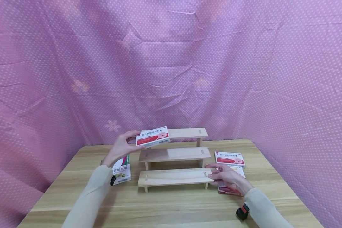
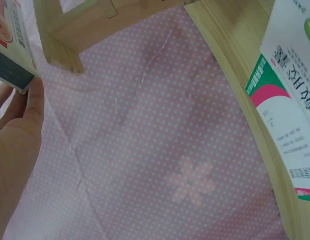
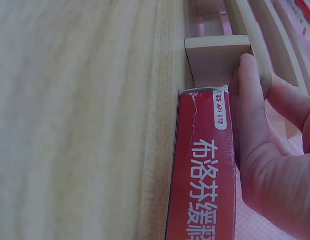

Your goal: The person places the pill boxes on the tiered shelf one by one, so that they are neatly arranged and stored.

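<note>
My left hand [image 1: 122, 148] holds a white and red medicine box [image 1: 153, 136] by its left end, thumb below and fingers above. The box is raised in front of the left part of the top step of a three-tier wooden shelf [image 1: 175, 154]. In the left wrist view, only part of the box [image 2: 14, 55] shows at the left edge. My right hand [image 1: 228, 178] grips the right end of the lowest step [image 1: 175, 176]. A red medicine box [image 3: 202, 165] stands right beside that hand in the right wrist view.
White and green medicine boxes [image 1: 122, 173] lie left of the shelf, partly behind my left forearm. To its right is a group of boxes, with a white and red one [image 1: 229, 158] at the back. A pink dotted cloth [image 1: 171, 79] hangs behind the wooden table [image 1: 171, 209].
</note>
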The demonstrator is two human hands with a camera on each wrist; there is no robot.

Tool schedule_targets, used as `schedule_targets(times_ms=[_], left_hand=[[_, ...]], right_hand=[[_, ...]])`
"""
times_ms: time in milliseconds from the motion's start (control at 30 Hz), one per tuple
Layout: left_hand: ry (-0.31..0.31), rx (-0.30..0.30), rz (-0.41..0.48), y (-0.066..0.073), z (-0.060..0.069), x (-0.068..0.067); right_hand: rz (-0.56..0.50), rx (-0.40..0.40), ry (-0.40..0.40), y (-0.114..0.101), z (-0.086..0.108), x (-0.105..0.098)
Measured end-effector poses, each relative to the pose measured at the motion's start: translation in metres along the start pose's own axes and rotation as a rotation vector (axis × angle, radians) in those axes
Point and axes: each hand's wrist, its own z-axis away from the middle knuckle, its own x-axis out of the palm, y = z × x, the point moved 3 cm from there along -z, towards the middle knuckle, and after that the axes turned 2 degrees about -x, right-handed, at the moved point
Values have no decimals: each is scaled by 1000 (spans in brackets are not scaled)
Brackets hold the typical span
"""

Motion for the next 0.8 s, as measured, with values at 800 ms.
schedule_targets(times_ms=[800], left_hand=[[-41,50,-100,27,-36,36]], right_hand=[[21,19,13,-2,-1,-1]])
